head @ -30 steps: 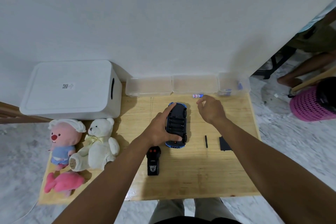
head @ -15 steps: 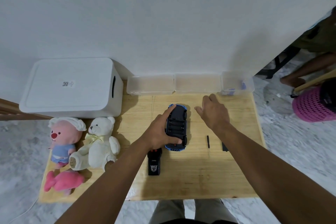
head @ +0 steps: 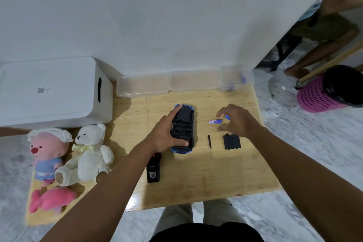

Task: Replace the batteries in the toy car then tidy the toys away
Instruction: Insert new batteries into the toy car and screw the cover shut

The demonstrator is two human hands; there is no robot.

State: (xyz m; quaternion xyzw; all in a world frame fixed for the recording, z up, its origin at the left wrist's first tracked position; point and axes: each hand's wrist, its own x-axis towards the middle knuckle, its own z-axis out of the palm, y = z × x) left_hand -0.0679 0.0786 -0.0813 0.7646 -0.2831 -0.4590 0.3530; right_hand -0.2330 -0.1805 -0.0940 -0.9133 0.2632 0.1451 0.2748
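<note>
Head view: battery-swap step, cells going in. Left hand (head: 164,135) clamps the upturned toy car (head: 183,128), index finger along its far end, thumb on the near end; its battery bay faces up, apparently empty, though too dark to be sure. Right hand (head: 238,121) hovers spread and unclenched, gripping nothing, right of the car. One battery (head: 215,121) lies on the table (head: 196,182) just off its fingertips; a second blue bit under the fingers may be another. Next: pinch that battery, seat it. Battery cover (head: 232,141) just below the right hand, small screwdriver (head: 209,141) between cover and car. Counts: one car, one remote (head: 153,169), three plush toys, three clear boxes, one white bin (head: 53,92).
</note>
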